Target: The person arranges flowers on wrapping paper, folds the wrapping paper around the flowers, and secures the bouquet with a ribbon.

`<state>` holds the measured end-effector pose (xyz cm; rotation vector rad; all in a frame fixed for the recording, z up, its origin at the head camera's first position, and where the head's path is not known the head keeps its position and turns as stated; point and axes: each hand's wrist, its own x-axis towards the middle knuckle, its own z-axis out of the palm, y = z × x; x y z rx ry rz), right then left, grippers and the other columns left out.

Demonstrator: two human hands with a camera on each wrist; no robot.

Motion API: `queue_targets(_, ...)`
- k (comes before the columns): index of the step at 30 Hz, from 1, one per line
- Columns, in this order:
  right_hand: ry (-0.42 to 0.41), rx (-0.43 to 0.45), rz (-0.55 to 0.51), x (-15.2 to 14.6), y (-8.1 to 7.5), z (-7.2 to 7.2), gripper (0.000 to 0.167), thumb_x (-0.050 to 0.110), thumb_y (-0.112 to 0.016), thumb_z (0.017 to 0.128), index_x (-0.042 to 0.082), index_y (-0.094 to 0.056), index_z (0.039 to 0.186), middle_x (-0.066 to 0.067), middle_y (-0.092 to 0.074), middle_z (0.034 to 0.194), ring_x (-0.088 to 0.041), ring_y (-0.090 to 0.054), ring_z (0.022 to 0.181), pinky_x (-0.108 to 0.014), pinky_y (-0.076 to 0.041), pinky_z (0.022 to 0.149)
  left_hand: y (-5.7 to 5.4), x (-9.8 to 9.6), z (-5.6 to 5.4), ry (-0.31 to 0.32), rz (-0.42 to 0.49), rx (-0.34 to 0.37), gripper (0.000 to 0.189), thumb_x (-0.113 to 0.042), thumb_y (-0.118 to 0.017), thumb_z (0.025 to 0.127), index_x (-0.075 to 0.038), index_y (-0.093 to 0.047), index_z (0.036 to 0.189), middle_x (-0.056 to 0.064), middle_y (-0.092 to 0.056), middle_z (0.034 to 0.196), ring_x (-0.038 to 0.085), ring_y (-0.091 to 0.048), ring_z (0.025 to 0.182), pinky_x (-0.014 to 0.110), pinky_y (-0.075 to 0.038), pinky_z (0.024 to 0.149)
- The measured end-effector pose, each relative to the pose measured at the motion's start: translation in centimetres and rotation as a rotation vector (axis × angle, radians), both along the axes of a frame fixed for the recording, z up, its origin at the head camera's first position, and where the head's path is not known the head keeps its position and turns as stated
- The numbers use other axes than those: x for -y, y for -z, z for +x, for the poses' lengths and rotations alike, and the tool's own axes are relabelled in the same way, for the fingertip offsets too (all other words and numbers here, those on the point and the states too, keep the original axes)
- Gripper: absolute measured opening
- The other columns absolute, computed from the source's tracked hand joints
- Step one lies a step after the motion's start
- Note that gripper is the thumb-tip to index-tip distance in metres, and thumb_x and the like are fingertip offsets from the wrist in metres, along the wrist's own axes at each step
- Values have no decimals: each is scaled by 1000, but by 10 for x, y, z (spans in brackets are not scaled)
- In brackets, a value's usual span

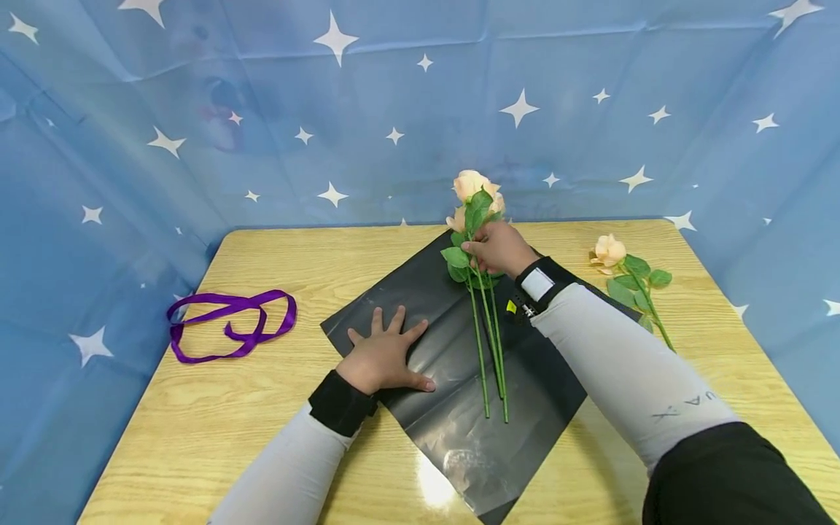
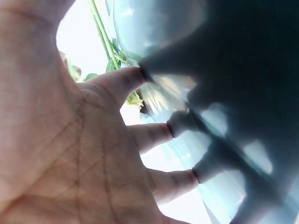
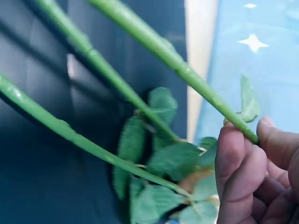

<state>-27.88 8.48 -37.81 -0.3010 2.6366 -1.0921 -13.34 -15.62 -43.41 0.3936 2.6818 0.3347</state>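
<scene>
A glossy black wrapping sheet (image 1: 472, 459) lies cornerwise on the wooden table. My left hand (image 1: 383, 357) rests on its left part with fingers spread; in the left wrist view the fingertips meet the shiny surface. Over the sheet's far corner, my right hand (image 1: 500, 248) pinches the green stem (image 3: 201, 84) of a peach rose (image 1: 471, 184) between thumb and fingers, just below the bloom. Two other rose stems (image 3: 88, 149) run beside it in the right wrist view, over the sheet and outside the grip. Leaves (image 3: 173, 161) partly hide their upper ends.
A loosely looped purple ribbon (image 1: 230, 354) lies at the table's left. One more peach rose (image 1: 610, 250) lies at the right, near my right forearm. Behind the table (image 1: 295, 437) hangs a blue cloth (image 1: 420, 102) with white stars.
</scene>
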Motion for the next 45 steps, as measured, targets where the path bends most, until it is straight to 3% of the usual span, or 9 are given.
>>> queue_targets(4, -17, 16, 99, 6, 12, -4, 26, 23, -60, 107, 1, -68, 120, -10, -71, 79, -19, -66, 66, -43, -60, 72, -2, -1, 0, 3, -4, 0, 108, -72, -79, 77, -38, -27, 165, 13, -6, 176, 53, 2, 158, 90, -15, 108)
queue_targets(8, -36, 15, 148, 9, 21, -5, 24, 21, -64, 105, 2, -68, 119, -11, -71, 81, -22, -68, 68, -40, -60, 69, -2, -2, 0, 2, -25, -4, 108, -73, -79, 76, -39, -27, 164, 12, -6, 176, 53, 1, 159, 89, -17, 108)
queue_targets(14, -43, -7, 189, 16, 37, -9, 18, 21, -70, 101, 4, -69, 94, -8, -70, 67, -18, -67, 56, -28, -51, 52, -1, -1, -1, -4, -35, -6, 109, -74, -79, 75, -39, -27, 164, 12, -7, 176, 53, 1, 159, 89, -17, 108)
queue_targets(19, -49, -32, 244, 21, 45, -10, 24, 21, -70, 101, 5, -69, 83, -3, -66, 58, -14, -63, 49, -27, -50, 49, 0, -2, 0, -4, -23, -8, 109, -74, -79, 75, -39, -28, 164, 12, -7, 176, 53, 1, 158, 90, -17, 108)
queue_targets(24, -56, -68, 280, 25, 47, -9, 32, 20, -70, 101, 8, -65, 72, -2, -61, 55, -12, -61, 46, -27, -50, 50, 1, -2, 0, 1, -26, -22, 109, -74, -79, 75, -39, -28, 164, 12, -8, 176, 54, -1, 158, 89, -18, 107)
queue_targets(30, -69, -85, 259, 25, 45, -6, 33, 21, -69, 102, 9, -64, 72, -1, -59, 55, -14, -62, 49, -27, -47, 50, 0, 0, 0, 2, -33, -20, 108, -74, -78, 76, -39, -27, 164, 12, -8, 176, 54, -1, 158, 90, -18, 107)
queue_targets(35, -82, -130, 218, 7, 25, 6, 36, 28, -63, 105, 11, -61, 74, 0, -55, 55, -24, -67, 58, -31, -43, 52, 0, -2, 1, 5, -39, -11, 109, -74, -78, 76, -38, -26, 165, 12, -8, 176, 53, 0, 158, 89, -18, 108)
queue_targets(40, -25, -183, 205, -45, -11, 19, 34, 36, -56, 108, 8, -68, 93, -9, -66, 74, -30, -70, 70, -37, -49, 61, 1, -3, 0, 7, -30, 3, 109, -74, -78, 77, -39, -25, 165, 12, -5, 176, 53, 3, 158, 89, -16, 108)
queue_targets(45, 68, -132, 317, -126, -27, 26, 60, 48, -48, 108, 0, -57, 143, -31, -65, 130, -43, -69, 105, -55, -56, 84, 0, -2, -1, 12, -34, 1, 108, -74, -77, 77, -38, -24, 165, 13, -5, 176, 54, 2, 158, 90, -16, 108)
